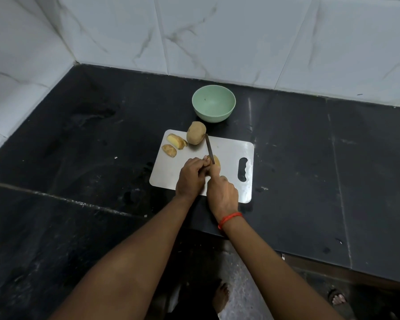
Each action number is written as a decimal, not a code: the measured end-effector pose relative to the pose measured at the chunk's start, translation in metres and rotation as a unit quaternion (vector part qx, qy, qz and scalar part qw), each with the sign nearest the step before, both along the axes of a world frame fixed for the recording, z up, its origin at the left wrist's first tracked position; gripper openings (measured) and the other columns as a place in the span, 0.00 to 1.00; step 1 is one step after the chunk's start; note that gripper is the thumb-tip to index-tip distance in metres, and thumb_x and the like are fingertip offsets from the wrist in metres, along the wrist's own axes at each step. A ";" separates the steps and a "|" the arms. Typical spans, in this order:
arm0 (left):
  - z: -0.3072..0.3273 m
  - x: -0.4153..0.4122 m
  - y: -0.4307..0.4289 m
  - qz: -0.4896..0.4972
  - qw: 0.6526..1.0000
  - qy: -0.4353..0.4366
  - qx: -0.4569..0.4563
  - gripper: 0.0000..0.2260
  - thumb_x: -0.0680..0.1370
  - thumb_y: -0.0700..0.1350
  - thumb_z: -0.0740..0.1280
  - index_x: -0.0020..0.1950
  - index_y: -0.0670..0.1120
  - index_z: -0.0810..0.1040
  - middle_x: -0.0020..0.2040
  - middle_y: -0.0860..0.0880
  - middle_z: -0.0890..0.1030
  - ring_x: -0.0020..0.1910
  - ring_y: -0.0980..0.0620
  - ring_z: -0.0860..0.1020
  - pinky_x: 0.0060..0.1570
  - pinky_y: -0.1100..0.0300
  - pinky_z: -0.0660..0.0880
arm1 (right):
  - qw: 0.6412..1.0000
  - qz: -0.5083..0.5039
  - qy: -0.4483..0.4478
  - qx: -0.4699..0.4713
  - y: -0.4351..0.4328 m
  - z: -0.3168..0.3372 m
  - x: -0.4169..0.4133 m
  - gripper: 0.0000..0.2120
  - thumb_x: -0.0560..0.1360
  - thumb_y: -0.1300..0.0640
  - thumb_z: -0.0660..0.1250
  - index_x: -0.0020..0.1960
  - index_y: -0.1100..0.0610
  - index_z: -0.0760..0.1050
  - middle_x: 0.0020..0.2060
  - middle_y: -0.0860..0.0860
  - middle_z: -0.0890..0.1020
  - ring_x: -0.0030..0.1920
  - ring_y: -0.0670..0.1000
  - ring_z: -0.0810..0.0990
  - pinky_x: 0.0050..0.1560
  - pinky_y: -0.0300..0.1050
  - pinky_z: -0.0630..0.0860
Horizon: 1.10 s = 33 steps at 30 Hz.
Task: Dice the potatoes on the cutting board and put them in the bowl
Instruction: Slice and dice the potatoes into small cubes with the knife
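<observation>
A white cutting board (pixel 231 148) lies on the black counter. My right hand (pixel 222 195) grips a knife (pixel 209 147) whose blade rests across a potato piece (pixel 217 160) near the board's middle. My left hand (pixel 191 176) holds that piece with curled fingertips just left of the blade. A whole potato (pixel 196 132) sits at the board's far edge. Two cut potato pieces (pixel 176 141) (pixel 169 150) lie at the far left corner. A pale green bowl (pixel 213 103) stands beyond the board; nothing shows inside it.
The black stone counter (pixel 79 139) runs left into a corner of white marble-tiled walls (pixel 217 35). The counter's front edge falls away at lower right, with bare feet (pixel 221 296) on the floor below. The board has a handle slot (pixel 242 169) on its right.
</observation>
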<state>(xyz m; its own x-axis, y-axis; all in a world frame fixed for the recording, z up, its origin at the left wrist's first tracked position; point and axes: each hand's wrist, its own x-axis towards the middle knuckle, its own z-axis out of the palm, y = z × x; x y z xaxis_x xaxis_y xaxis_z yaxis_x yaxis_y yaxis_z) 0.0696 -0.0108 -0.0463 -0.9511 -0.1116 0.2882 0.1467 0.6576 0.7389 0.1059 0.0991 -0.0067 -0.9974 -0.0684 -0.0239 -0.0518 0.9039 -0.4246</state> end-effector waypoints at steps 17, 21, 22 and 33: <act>0.001 -0.001 0.003 0.022 0.999 -0.037 0.025 0.06 0.79 0.39 0.71 0.54 0.39 0.84 0.49 0.45 0.83 0.50 0.47 0.80 0.50 0.54 0.78 | 0.988 0.042 -0.049 0.137 0.034 -0.006 0.091 0.17 0.83 0.64 0.48 0.70 0.56 0.58 0.44 0.56 0.81 0.41 0.59 0.84 0.34 0.50 0.68; -0.001 0.000 0.001 0.014 0.999 -0.033 0.036 0.10 0.79 0.38 0.70 0.60 0.40 0.82 0.53 0.46 0.83 0.53 0.48 0.81 0.55 0.50 0.79 | 0.999 -0.003 -0.021 0.044 0.054 -0.010 0.126 0.06 0.83 0.54 0.52 0.59 0.51 0.59 0.39 0.54 0.82 0.36 0.60 0.83 0.31 0.50 0.72; -0.002 0.000 0.000 0.012 0.998 -0.035 0.042 0.11 0.79 0.38 0.70 0.61 0.41 0.82 0.55 0.46 0.83 0.53 0.48 0.81 0.56 0.50 0.79 | 1.000 -0.029 0.007 0.006 0.056 -0.009 0.130 0.05 0.83 0.52 0.54 0.57 0.51 0.61 0.37 0.54 0.82 0.35 0.61 0.82 0.30 0.51 0.73; 0.014 -0.014 -0.015 -0.115 0.985 -0.127 0.000 0.42 0.65 0.59 0.82 0.76 0.59 0.68 0.73 0.50 0.65 0.69 0.49 0.68 0.65 0.54 0.72 | 0.953 -0.132 0.174 -0.208 0.063 -0.009 0.023 0.04 0.83 0.52 0.58 0.51 0.52 0.65 0.32 0.46 0.77 0.29 0.54 0.77 0.28 0.49 0.72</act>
<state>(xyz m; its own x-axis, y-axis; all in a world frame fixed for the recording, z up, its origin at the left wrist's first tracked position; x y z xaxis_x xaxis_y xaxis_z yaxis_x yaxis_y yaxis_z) 0.0555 -0.0255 -0.0325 -0.9925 0.1160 0.0381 0.1030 0.6289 0.7706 0.1292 0.1618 -0.0158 -0.9233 0.2554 0.2867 -0.0493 0.6616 -0.7482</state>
